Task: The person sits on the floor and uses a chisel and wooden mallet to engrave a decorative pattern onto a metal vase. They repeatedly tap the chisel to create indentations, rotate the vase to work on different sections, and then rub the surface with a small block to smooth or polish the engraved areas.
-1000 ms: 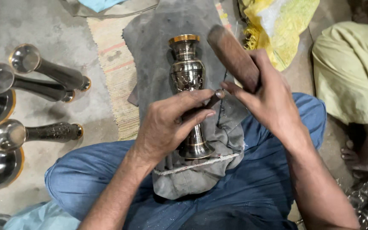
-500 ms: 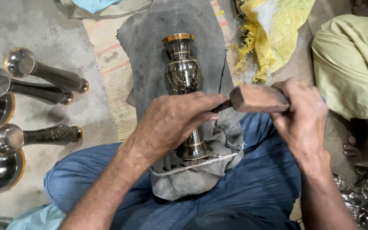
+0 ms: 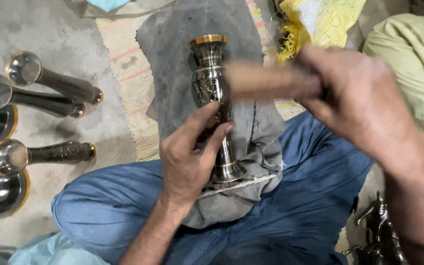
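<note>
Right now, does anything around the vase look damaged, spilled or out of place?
Nothing stands out. The vase lies on the grey cloth, steadied by the left hand; the right hand holds a motion-blurred wooden mallet.

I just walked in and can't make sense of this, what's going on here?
A person sits cross-legged on the floor with a dark metal vase lying on a grey cloth over their lap. The left hand steadies the vase's stem. The right hand holds a wooden mallet, blurred, raised beside it. Similar vases lie on the floor.
</note>
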